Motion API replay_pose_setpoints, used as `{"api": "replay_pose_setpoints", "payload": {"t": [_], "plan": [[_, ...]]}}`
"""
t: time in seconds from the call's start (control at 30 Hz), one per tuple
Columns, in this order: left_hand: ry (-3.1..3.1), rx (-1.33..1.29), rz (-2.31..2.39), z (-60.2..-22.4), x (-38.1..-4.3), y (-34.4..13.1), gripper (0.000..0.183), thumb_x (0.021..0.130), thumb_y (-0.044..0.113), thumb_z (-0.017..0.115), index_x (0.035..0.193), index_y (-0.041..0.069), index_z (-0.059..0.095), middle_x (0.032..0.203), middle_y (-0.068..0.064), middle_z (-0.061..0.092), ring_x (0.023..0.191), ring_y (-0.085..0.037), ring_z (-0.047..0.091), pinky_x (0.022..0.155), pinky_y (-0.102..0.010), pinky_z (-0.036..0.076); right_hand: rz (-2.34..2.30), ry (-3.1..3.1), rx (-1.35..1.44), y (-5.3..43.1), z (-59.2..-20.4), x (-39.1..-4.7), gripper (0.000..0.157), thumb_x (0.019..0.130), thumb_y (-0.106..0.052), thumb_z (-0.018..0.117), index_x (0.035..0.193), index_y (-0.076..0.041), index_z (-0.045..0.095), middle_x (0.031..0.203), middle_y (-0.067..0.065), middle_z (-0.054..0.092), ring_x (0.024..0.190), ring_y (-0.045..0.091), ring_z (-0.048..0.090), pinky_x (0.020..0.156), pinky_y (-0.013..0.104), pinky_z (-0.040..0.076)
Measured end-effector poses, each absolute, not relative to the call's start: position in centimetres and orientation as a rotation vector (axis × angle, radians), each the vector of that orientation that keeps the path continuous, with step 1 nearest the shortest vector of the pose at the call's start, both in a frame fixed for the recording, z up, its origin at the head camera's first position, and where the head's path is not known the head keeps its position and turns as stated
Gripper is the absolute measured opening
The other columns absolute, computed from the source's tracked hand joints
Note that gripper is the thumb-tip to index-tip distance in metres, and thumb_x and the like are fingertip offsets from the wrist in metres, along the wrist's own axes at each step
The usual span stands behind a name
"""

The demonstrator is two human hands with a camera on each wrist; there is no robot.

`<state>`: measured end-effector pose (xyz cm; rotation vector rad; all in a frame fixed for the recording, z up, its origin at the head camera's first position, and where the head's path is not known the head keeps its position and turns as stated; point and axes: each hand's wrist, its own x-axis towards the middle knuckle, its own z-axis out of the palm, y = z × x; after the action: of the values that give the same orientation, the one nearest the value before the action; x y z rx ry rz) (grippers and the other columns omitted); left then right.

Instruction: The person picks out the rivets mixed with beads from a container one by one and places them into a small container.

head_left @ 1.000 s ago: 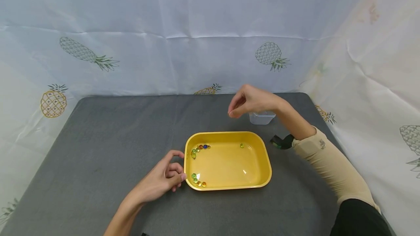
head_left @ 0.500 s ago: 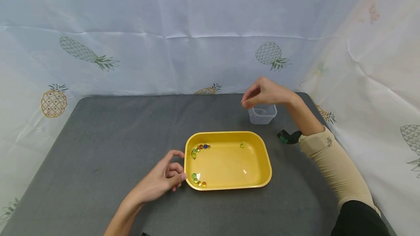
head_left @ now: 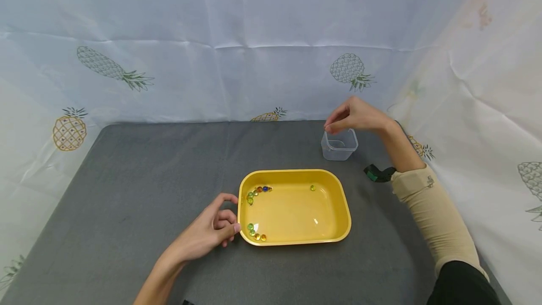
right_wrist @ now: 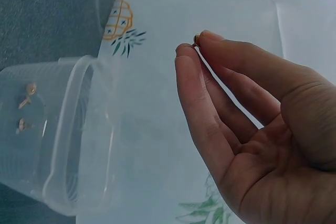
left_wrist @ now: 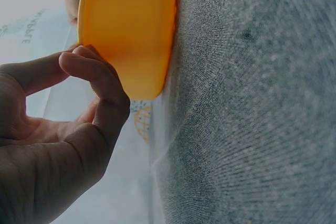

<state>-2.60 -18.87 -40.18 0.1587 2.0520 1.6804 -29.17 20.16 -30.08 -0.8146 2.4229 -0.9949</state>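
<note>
A yellow tray [head_left: 296, 220] holds several glass marbles along its left side [head_left: 251, 227] and a lone green marble [head_left: 312, 188] near its back right. My left hand [head_left: 211, 229] holds the tray's left rim, thumb and curled fingers against the edge. Behind the tray stands a clear plastic container [head_left: 338, 152]; through its wall in the right wrist view, two small gold-coloured pieces [right_wrist: 22, 125] show inside. Above its back left rim, my right hand [head_left: 355, 116] pinches a tiny gold-coloured piece [right_wrist: 197, 40] between thumb and fingertips. Its exact kind I cannot tell.
Grey cloth [head_left: 139, 201] covers the table under everything. A pale curtain with printed pineapples [head_left: 228, 79] hangs along the back and both sides. A dark strap with a green patch [head_left: 379, 173] juts from the right wrist.
My right hand has moved right and back, from left of the clear container to over its rim, still pinching. The left hand and tray have stayed put.
</note>
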Motion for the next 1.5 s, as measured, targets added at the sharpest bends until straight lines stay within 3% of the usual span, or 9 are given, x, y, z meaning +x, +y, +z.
{"api": "replay_pose_setpoints", "payload": {"t": [0.3,0.53,0.73,1.2,1.5], "plan": [[2.048,0.164,1.683,-40.2,-2.6,-18.9,0.057,0.103,0.009,0.067,0.148,0.002,0.033,0.095,-0.015,0.064,0.073,-0.016,0.061,0.063,-0.029,0.054,-1.036,2.463,-0.627,21.8,-31.3,-29.8,0.022,0.099,-0.014,0.081,0.114,0.002,0.081,0.108,0.012,0.085,0.093,0.024,0.083,0.088,0.034,0.066],[2.049,0.158,1.678,-40.2,-2.6,-18.9,0.058,0.103,0.009,0.067,0.149,0.002,0.033,0.096,-0.015,0.065,0.073,-0.016,0.061,0.063,-0.029,0.054,-1.065,2.458,-0.57,22.7,-32.3,-30.1,0.024,0.099,-0.016,0.08,0.115,0.002,0.081,0.115,0.012,0.083,0.091,0.017,0.082,0.088,0.029,0.065],[2.051,0.155,1.675,-40.2,-2.6,-18.9,0.058,0.103,0.008,0.067,0.149,0.002,0.033,0.096,-0.014,0.065,0.073,-0.017,0.061,0.063,-0.029,0.054,-1.09,2.459,-0.543,23.1,-33.2,-30.3,0.025,0.099,-0.016,0.081,0.116,0.002,0.081,0.109,0.008,0.084,0.091,0.018,0.082,0.086,0.025,0.064],[2.049,0.154,1.676,-40.2,-2.6,-18.9,0.058,0.103,0.008,0.068,0.149,0.002,0.033,0.095,-0.014,0.065,0.073,-0.016,0.061,0.063,-0.03,0.055,-1.119,2.462,-0.507,23.6,-34.7,-30.3,0.026,0.099,-0.014,0.08,0.116,0.005,0.08,0.107,0.01,0.084,0.091,0.026,0.083,0.091,0.042,0.066],[2.061,0.174,1.672,-40.4,-2.6,-18.9,0.057,0.104,0.009,0.067,0.149,0.002,0.033,0.095,-0.015,0.065,0.072,-0.016,0.061,0.062,-0.03,0.054,-1.075,2.458,-0.54,23.7,-35.2,-30.0,0.028,0.1,-0.018,0.079,0.118,0.004,0.079,0.11,0.015,0.083,0.091,0.023,0.083,0.088,0.038,0.067]]}}
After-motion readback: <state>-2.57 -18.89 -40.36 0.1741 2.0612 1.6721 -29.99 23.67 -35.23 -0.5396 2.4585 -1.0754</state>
